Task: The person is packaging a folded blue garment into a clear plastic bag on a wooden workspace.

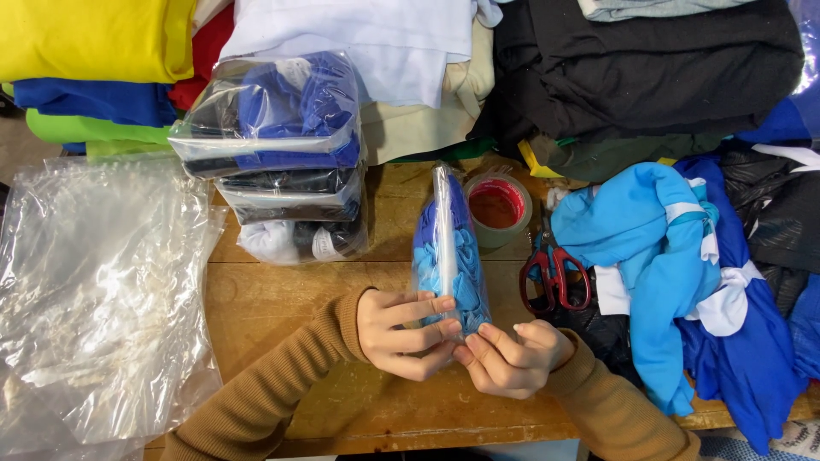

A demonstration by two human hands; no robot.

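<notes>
A clear plastic bag holding folded blue fabric (pixel 450 248) stands on edge over the wooden table (pixel 282 299). My left hand (pixel 400 333) grips its near end from the left, fingers wrapped across it. My right hand (pixel 512 358) pinches the same near end from the right, fingertips touching the bag's lower corner. Both sleeves are brown knit.
A stack of bagged garments (pixel 278 154) sits to the left. Loose clear plastic bags (pixel 94 299) lie at far left. A tape roll (pixel 497 207) and red-handled scissors (pixel 553 277) lie right of the bag. Blue garments (pixel 675 256) and folded cloth piles (pixel 649 77) fill the right and back.
</notes>
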